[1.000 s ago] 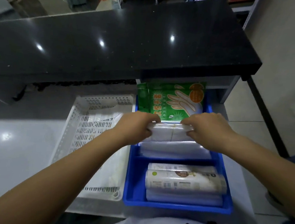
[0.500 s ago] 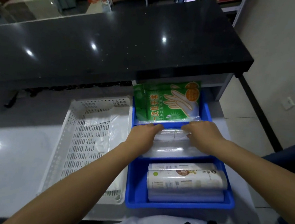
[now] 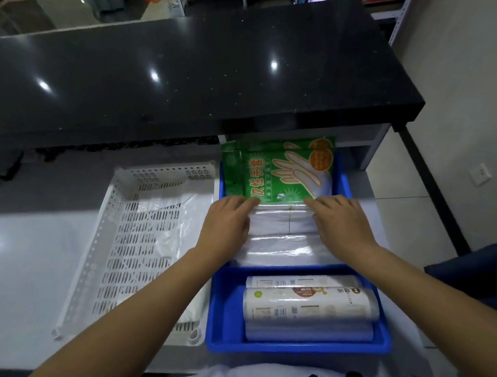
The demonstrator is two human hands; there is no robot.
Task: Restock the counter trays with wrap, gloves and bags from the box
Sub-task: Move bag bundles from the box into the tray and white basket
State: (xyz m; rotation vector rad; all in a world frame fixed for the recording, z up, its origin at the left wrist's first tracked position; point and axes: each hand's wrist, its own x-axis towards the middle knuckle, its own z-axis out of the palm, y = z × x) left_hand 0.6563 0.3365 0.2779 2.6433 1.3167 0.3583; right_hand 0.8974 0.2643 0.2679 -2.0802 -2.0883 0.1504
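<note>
Left hand and right hand, fingers flat and gripping nothing, press the bag stack down into the blue tray, likely seating it snug against the glove packs.

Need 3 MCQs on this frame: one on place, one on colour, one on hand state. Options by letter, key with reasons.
1. Where do the green glove packs lie?
A. far end of the blue tray
B. in the white tray
C. on the black countertop

2. What colour is the perforated tray?
A. blue
B. white
C. green

3. What are the hands doing?
A. hanging idle
B. lifting a roll
C. lying with fingers extended on the clear bag stack

Key: 1 A, the packs sit at the tray's far end under the counter edge. 2 B, the slotted tray left of the blue one is white. 3 C, the left hand and right hand lie on the stack's two ends; the wrap rolls lie untouched.
</note>
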